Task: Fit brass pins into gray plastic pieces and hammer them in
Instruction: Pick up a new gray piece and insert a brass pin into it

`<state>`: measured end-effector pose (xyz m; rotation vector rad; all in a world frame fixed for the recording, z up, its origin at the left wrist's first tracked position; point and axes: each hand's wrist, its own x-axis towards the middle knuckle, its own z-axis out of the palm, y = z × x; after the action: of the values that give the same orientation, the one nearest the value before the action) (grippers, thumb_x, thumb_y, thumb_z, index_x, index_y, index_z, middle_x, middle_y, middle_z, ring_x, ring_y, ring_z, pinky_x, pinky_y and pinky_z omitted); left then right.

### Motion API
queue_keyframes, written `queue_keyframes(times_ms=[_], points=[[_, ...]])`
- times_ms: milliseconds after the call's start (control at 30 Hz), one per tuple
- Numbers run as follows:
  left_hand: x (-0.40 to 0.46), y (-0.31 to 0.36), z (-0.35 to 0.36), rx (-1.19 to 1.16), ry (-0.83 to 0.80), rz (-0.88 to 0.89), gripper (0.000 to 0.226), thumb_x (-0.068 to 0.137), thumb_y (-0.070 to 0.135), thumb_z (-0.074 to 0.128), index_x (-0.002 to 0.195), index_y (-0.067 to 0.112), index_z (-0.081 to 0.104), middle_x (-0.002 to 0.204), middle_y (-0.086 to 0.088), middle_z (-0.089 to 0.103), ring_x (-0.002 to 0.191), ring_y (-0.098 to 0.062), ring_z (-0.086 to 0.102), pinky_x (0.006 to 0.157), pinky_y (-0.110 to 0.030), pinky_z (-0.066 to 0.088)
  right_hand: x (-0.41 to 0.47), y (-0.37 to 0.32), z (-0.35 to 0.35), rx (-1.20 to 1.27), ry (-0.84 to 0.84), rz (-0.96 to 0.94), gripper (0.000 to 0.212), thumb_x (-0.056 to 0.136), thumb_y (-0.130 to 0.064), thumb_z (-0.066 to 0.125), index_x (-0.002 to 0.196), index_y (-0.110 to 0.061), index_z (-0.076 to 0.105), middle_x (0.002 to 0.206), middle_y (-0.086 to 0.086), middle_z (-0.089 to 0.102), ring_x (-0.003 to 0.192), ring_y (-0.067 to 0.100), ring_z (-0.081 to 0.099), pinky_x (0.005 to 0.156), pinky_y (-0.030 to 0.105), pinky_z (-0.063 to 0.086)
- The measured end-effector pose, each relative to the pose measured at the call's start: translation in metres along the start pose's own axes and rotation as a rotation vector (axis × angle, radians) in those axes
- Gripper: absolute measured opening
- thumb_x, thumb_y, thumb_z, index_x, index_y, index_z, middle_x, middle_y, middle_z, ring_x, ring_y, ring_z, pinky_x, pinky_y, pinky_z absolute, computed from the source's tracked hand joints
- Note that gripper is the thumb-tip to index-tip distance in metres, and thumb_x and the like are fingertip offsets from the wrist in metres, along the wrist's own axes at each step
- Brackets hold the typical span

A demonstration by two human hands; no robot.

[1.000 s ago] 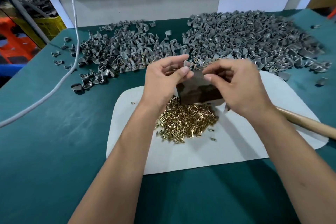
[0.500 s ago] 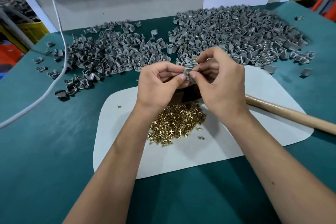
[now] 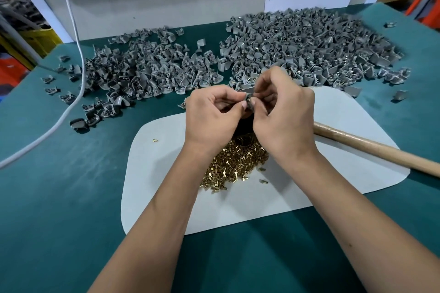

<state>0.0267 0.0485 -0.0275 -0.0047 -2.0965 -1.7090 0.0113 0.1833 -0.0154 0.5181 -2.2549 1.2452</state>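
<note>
A teal felt-covered worktable fills the frame, with two heaps of gray plastic pieces across its upper half and a white rounded mat at centre. On the mat lie a pile of small brass pins and, at right, a wooden hammer handle. Above the pins, the left hand and right hand meet fingertip to fingertip, both pinching one small gray piece between them; any pin there is too small to tell. The handle lies nearer the right hand, its long axis running toward lower right. Compared with a moment earlier, the hands have closed together.
</note>
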Motion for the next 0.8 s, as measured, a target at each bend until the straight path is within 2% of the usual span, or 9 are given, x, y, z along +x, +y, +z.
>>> queue_keyframes(times_ms=[200,267,333,567,700,800], points=[[0.0,0.0,0.001,0.012,0.02,-0.003,0.018,0.08,-0.008,0.079,0.086,0.009,0.077,0.084,-0.007,0.078,0.078,-0.018,0.076,0.079,-0.032,0.062,-0.001,0.001,-0.001,-0.012,0.01,-0.03,0.018,0.083,-0.001,0.071,0.087,-0.014,0.06,0.077,-0.004,0.064,0.071,0.014,0.064,0.066,0.039,0.056],[0.002,0.002,-0.002,0.007,-0.03,0.013,0.023,0.079,-0.007,0.08,0.089,0.014,0.077,0.084,-0.005,0.078,0.078,-0.015,0.076,0.079,-0.031,0.062,0.0,0.003,-0.004,0.014,0.017,-0.03,0.015,0.084,-0.004,0.073,0.087,-0.013,0.061,0.077,-0.004,0.066,0.07,0.011,0.065,0.067,0.036,0.057],[0.002,0.003,-0.005,0.008,-0.09,0.028,0.028,0.078,-0.007,0.083,0.099,0.011,0.077,0.086,-0.007,0.077,0.078,-0.014,0.075,0.079,-0.029,0.061,0.001,0.005,-0.005,0.055,0.005,-0.027,0.013,0.084,-0.004,0.074,0.089,-0.01,0.063,0.079,-0.004,0.068,0.072,0.008,0.067,0.07,0.032,0.058],[0.004,0.003,-0.013,-0.035,-0.106,0.057,0.033,0.075,-0.001,0.087,0.107,0.001,0.076,0.093,-0.014,0.078,0.087,-0.034,0.075,0.083,-0.041,0.063,0.006,0.011,-0.012,0.128,-0.073,-0.053,0.013,0.086,-0.005,0.075,0.098,-0.01,0.071,0.087,-0.006,0.073,0.082,0.005,0.072,0.077,0.026,0.061],[0.005,0.003,-0.015,-0.049,-0.125,0.072,0.035,0.075,0.0,0.087,0.108,-0.001,0.075,0.093,-0.015,0.078,0.084,-0.028,0.076,0.081,-0.038,0.062,0.007,0.013,-0.015,0.066,-0.064,-0.124,0.012,0.087,-0.012,0.076,0.099,-0.012,0.077,0.09,-0.005,0.075,0.085,0.005,0.071,0.079,0.027,0.059],[0.005,0.003,-0.016,-0.068,-0.142,0.081,0.036,0.076,-0.001,0.085,0.11,-0.004,0.074,0.096,-0.017,0.077,0.088,-0.035,0.075,0.084,-0.045,0.063,0.008,0.014,-0.015,0.011,-0.056,-0.19,0.011,0.089,-0.014,0.076,0.1,-0.012,0.079,0.093,-0.003,0.076,0.087,0.008,0.07,0.082,0.028,0.057]])
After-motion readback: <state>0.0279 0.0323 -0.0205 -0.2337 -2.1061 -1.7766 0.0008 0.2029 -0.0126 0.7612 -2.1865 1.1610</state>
